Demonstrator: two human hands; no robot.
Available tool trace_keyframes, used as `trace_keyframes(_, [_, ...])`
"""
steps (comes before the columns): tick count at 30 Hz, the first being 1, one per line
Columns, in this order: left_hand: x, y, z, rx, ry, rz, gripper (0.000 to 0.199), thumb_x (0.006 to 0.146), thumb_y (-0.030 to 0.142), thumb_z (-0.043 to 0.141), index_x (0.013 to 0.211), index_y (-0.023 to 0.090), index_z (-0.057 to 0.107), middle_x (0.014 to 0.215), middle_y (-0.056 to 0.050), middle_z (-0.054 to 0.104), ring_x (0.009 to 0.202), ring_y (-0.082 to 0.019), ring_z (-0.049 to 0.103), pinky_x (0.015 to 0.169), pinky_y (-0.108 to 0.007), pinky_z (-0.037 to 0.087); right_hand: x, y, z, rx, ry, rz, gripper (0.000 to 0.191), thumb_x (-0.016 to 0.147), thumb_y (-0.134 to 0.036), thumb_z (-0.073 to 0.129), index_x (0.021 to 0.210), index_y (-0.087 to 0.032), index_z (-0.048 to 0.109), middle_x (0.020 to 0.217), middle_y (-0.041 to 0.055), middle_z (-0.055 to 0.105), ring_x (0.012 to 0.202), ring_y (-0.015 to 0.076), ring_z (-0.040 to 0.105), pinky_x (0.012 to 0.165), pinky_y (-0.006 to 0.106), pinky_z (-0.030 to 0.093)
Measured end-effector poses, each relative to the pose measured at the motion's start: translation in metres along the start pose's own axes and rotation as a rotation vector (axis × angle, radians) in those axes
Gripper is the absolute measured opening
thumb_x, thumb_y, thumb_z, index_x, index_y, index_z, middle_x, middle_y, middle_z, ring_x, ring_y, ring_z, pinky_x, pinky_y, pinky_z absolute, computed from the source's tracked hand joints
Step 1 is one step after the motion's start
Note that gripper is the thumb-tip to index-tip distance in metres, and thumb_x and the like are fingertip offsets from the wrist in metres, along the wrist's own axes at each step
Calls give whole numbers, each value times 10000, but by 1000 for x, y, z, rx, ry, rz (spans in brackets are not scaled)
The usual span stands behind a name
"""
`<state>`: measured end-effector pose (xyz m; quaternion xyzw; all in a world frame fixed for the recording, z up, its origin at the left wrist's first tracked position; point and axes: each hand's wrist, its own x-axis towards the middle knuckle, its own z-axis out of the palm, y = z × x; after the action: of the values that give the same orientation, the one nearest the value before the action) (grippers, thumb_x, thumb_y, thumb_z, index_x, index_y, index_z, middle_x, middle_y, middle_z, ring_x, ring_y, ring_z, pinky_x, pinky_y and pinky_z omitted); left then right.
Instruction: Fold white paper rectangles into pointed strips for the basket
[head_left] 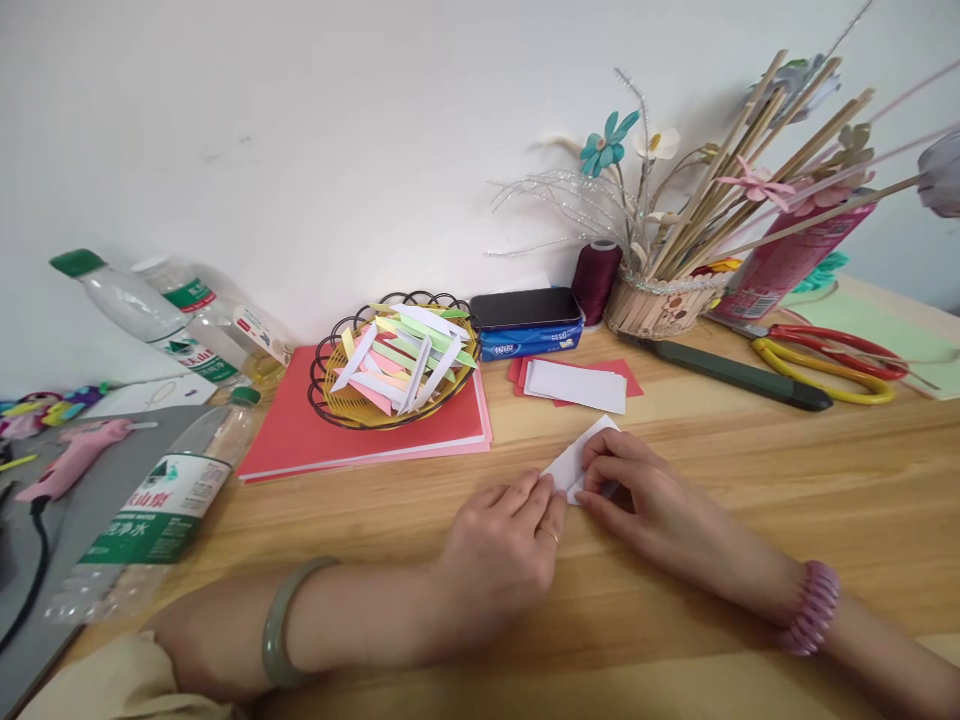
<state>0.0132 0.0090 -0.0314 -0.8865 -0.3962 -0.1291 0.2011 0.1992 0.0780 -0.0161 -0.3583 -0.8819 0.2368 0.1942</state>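
A small piece of white paper (575, 459), partly folded, lies at an angle on the wooden table. My left hand (510, 535), palm down, holds its lower left end with the fingers close together. At the other end, my right hand (637, 490) pinches the paper between thumb and fingertips; part of the fold is hidden behind those fingers. Just beyond is a stack of white paper strips (576, 385) resting on red paper strips (634, 378). Left of them, a basket (360, 418) holds several folded strips in white, green, yellow and pink.
The basket stands on red paper sheets (277, 420). Plastic bottles (161, 510) and a pink glue gun (79, 458) are at left. A phone (525, 308) lies on a blue packet (532, 340) near a thread spool (596, 280). Scissors (825, 370) and a dark-handled tool (742, 375) lie right.
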Motion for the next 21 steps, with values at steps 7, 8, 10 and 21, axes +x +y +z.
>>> trace_keyframes(7, [-1, 1, 2, 1, -59, 10, 300, 916, 131, 379, 1113, 82, 600, 1154, -130, 631, 1049, -244, 605, 706, -311, 528, 1, -1, -1, 2, -20, -6, 211, 852, -171, 419, 661, -200, 505, 848, 71, 524, 820, 193, 538, 750, 376, 488])
trace_keyframes(8, [-2, 2, 2, 13, -81, 19, 299, 915, 135, 387, 1125, 78, 592, 1161, -141, 625, 1058, -252, 601, 706, -315, 528, 1, 0, 0, -3, -19, -6, 208, 848, -165, 418, 663, -201, 507, 845, 70, 524, 816, 192, 536, 751, 380, 487])
trace_keyframes(10, [-2, 4, 1, 44, -117, 42, 303, 913, 137, 396, 1142, 66, 580, 1171, -164, 614, 1073, -270, 592, 718, -326, 524, 1, 0, 1, -20, -10, 0, 198, 839, -153, 418, 669, -200, 508, 838, 69, 522, 812, 195, 527, 754, 392, 483])
trace_keyframes(21, [-2, 7, -3, 121, -87, 80, 338, 916, 131, 369, 1188, 40, 549, 1139, -193, 622, 1066, -280, 598, 745, -324, 508, 0, -1, 9, -99, 27, 7, 186, 812, -122, 440, 644, -196, 467, 809, 72, 509, 792, 205, 494, 741, 416, 469])
